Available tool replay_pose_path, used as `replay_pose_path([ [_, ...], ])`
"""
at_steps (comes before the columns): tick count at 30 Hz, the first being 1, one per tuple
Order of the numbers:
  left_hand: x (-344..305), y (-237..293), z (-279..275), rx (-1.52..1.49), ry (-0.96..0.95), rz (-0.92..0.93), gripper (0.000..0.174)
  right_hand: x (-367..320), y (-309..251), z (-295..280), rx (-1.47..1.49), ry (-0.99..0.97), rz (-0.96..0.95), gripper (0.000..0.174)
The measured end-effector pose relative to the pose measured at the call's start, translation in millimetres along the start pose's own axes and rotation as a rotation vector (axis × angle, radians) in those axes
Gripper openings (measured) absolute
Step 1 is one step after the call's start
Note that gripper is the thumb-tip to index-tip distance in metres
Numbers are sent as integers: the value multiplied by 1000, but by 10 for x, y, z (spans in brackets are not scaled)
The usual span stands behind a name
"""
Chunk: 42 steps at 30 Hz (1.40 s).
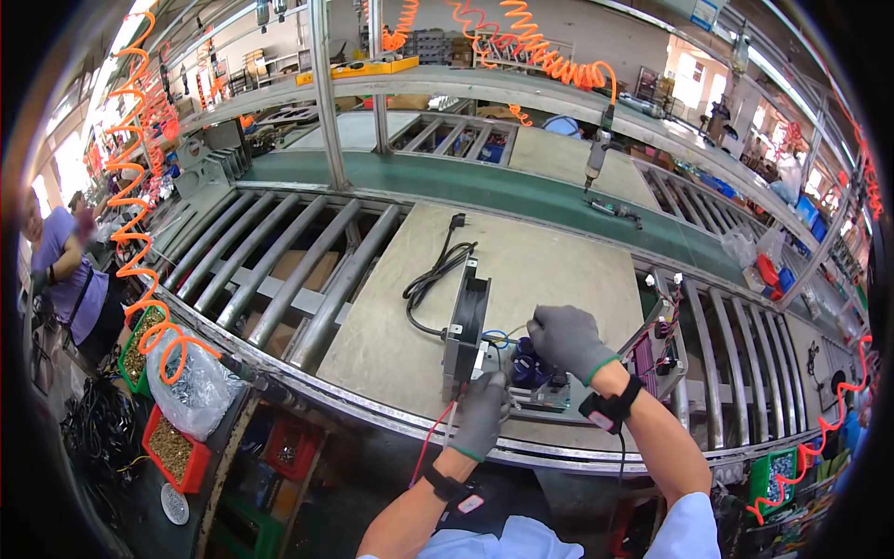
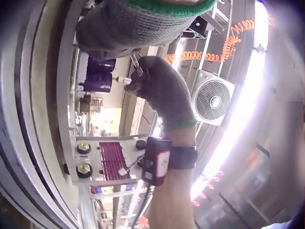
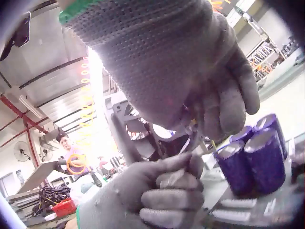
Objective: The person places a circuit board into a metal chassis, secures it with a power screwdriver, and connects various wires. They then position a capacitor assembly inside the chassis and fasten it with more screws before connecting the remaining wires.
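Both hands wear grey knit gloves with green cuffs and work close together beside a black fan housing [image 1: 468, 312]. My right hand [image 1: 570, 340] pinches a thin wire, with a clear-sleeved wire end [image 2: 125, 80] at its fingertips in the left wrist view. Lower and to the left, my left hand [image 1: 484, 415] has its fingers curled, thumb against forefinger, gripping a wire; its grip is partly hidden. Dark blue cylindrical capacitors [image 3: 264, 160] stand on the open chassis just beneath the right hand. A red wire [image 1: 428, 445] hangs near the left hand.
A black power cord [image 1: 433, 275] lies coiled on the pale work board [image 1: 382, 321]. Metal rollers [image 1: 270, 270] flank the board, and a green belt [image 1: 400, 186] runs behind. A magenta component [image 1: 643, 363] sits at right. One screwdriver [image 1: 598, 158] hangs overhead; bins of screws [image 1: 175, 447] stand left.
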<state>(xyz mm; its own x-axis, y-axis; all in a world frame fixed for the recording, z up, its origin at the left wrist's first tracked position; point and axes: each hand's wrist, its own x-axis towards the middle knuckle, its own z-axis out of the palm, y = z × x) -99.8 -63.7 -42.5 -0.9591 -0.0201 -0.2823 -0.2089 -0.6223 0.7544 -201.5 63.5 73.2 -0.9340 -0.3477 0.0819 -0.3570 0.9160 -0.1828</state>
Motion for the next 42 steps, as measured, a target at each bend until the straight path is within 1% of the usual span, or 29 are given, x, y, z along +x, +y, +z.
replay_pose_path([
  [2, -66, 26, -15, 80, 25, 18, 15, 195, 183, 202, 101, 66, 35, 30],
  [3, -86, 17, -32, 118, 19, 20, 19, 277, 263, 324, 184, 99, 49, 30],
  [6, -26, -288, -287, 572, 60, 237, 25, 505, 495, 764, 422, 87, 109, 28],
  [7, 17, -446, -403, 800, 110, 436, 27, 524, 516, 905, 431, 104, 120, 27],
  [9, -142, -221, -374, 953, 33, 269, 29, 516, 483, 1150, 451, 135, 151, 26],
  [10, -213, -155, -359, 1027, -7, 179, 31, 498, 461, 1161, 458, 128, 175, 25],
  [13, -295, -360, -295, 991, 5, 348, 30, 496, 410, 1110, 477, 128, 242, 24],
  [16, -285, -316, -258, 965, -11, 372, 30, 425, 333, 964, 483, 133, 272, 28],
  [17, -292, -233, -218, 959, -53, 285, 31, 426, 349, 976, 477, 139, 268, 38],
  [20, -279, -202, -208, 893, -64, 131, 30, 411, 355, 986, 612, 212, 303, 50],
  [21, -296, -156, -203, 672, -35, -114, 28, 400, 384, 1097, 522, 428, 221, 50],
  [22, -333, -72, -164, 569, -42, -157, 26, 284, 375, 1061, 543, 554, 157, 46],
  [24, -325, -64, -223, 482, -59, -172, 28, -8, 259, 744, 573, 799, 6, 38],
  [25, -315, -73, -240, 463, -50, -179, 28, -213, 206, 660, 677, 778, -10, 29],
  [26, -308, -62, -232, 417, -46, -187, 27, -460, 169, 610, 850, 600, 45, 23],
  [28, -297, -21, -227, 407, -62, -216, 25, -879, 129, 584, 948, 261, 120, 24],
  [30, -288, -18, -178, 384, -26, -210, 23, -1112, 198, 708, 765, -18, 67, 28],
  [31, -289, -34, -156, 375, -14, -208, 22, -1194, 203, 755, 869, -128, 117, 36],
  [34, -253, -121, -185, 358, -13, -167, 22, -1163, 228, 797, 903, -254, 292, 42],
  [35, -254, -141, -175, 342, -12, -151, 22, -1174, 234, 775, 926, -290, 294, 47],
  [38, -227, -116, -212, 297, -51, -206, 20, -1164, 256, 871, 956, -334, 244, 48],
  [41, -229, -58, -207, 288, -77, -247, 23, -1153, 237, 948, 1210, -407, 314, 43],
  [42, -215, -66, -231, 278, -92, -252, 24, -1153, 240, 935, 1231, -450, 330, 41],
])
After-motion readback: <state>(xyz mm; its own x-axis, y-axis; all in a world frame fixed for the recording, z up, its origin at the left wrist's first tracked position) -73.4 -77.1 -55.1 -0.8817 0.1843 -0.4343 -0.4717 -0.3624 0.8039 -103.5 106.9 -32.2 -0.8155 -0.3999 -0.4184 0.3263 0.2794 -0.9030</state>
